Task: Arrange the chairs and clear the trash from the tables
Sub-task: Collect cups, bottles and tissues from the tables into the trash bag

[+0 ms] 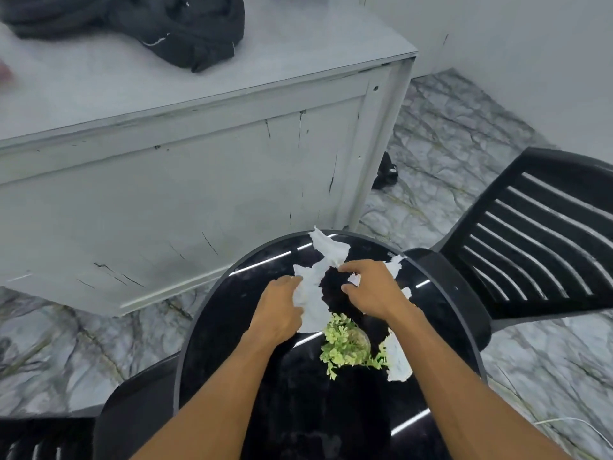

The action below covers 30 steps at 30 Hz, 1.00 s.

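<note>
The left hand (pixel 278 310) and right hand (pixel 374 290) each pinch torn white paper scraps (pixel 313 293), apparently to gather them off the round black tabletop (pixel 298 410).

- One round glossy black table (pixel 232 327).
- Two black slatted plastic chairs: right chair (pixel 530 247), lower-left chair (pixel 132 413).
- At least three torn white paper scraps (pixel 315 303).
- One small green leafy plant (pixel 341 346).
- One pale grey cabinet (pixel 199 180).
- One black garment (pixel 185 31).

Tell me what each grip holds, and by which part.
Both hold the torn paper: the left grip clutches its left edge, the right grip pinches its torn upper part.
</note>
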Motion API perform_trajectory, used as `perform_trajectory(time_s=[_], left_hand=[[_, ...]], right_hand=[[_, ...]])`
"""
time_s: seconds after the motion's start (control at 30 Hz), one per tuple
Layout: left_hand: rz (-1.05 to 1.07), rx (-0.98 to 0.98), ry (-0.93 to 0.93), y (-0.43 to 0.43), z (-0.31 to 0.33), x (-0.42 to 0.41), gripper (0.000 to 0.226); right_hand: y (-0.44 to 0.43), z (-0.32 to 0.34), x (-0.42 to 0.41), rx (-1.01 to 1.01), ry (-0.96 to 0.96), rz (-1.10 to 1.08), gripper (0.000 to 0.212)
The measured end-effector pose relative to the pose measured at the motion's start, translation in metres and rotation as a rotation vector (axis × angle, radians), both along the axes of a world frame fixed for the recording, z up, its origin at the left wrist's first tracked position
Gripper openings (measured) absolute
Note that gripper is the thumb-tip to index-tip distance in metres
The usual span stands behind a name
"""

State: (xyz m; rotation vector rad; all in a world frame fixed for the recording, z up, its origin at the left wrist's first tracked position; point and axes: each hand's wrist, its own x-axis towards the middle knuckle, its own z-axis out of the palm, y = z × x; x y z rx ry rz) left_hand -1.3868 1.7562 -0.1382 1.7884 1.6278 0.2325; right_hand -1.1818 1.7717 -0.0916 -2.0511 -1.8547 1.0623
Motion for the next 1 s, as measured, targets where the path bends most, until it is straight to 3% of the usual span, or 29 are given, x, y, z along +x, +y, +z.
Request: perform_trajectory(time_s=[0.07,0.1,0.17,0.27,0.33,0.4,0.53,0.6,0.67,0.8,1.0], left_hand=[[-0.098,-0.072,0.125,0.009,-0.010,0.011,0.079],[-0.124,-0.086,0.178,0.012,-0.018,0.015,0.076],[-0.105,-0.070,0.162,0.018,-0.031,0.021,0.049],[-0.044,0.026,0.121,0.023,-0.035,0.030,0.019],[-0.025,0.101,0.068,0.029,-0.026,0.041,0.021],[-0.035,0.148,0.005,0.042,-0.015,0.053,0.028],[-0.099,0.123,0.085,0.081,-0.008,0.074,0.076],[-0.144,0.089,0.155,0.092,-0.010,0.082,0.086],[-0.233,0.026,0.241,0.098,-0.015,0.085,0.077],[-0.298,0.032,0.271,0.097,-0.026,0.078,0.035],[-0.128,0.011,0.260,0.067,-0.016,0.042,0.010]], right_hand=[[0.003,-0.010,0.018,-0.056,-0.143,0.047,0.059],[0.002,-0.014,0.026,-0.091,-0.264,0.106,0.068],[-0.002,-0.024,0.039,-0.176,-0.428,0.197,0.083],[-0.011,-0.043,0.050,-0.246,-0.435,0.221,0.100],[-0.014,-0.051,0.055,-0.178,-0.428,0.217,0.095],[-0.012,-0.056,0.060,-0.089,-0.360,0.170,0.078],[-0.008,-0.052,0.073,-0.024,-0.189,0.006,0.048],[-0.012,-0.048,0.081,-0.002,-0.151,-0.052,0.036],[-0.022,-0.043,0.087,0.000,-0.149,-0.019,0.032],[-0.051,-0.049,0.094,-0.131,-0.253,0.187,0.079],[-0.057,-0.066,0.087,-0.017,-0.134,0.029,0.034]])
